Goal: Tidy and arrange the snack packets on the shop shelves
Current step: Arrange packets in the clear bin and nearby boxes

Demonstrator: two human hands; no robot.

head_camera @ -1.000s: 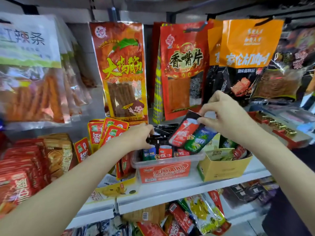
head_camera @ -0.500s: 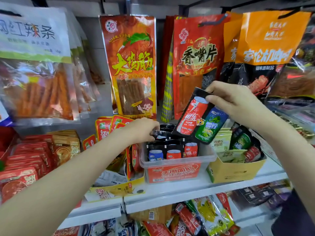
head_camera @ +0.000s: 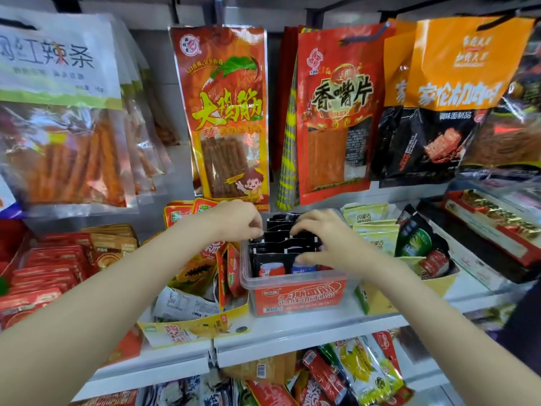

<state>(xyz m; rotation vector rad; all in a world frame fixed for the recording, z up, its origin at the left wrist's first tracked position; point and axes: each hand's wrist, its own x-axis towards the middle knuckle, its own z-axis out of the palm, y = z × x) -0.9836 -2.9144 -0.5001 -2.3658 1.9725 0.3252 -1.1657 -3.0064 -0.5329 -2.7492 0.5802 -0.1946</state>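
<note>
A clear plastic tub with a red label stands on the white shelf. It holds a row of black snack packets printed with drink cans, standing upright. My left hand pinches the top edges of the packets at the tub's back left. My right hand lies over the right side of the row, its curled fingers gripping the packet tops. The packet under my right palm is mostly hidden.
A yellow box of red packets sits left of the tub and a yellow box with green and black packets sits right. Large hanging bags hang close above the hands. Red packets fill the far left.
My right hand has come down with the black can-print packet from above the tub into the row. My left hand has stayed at the packet tops.
</note>
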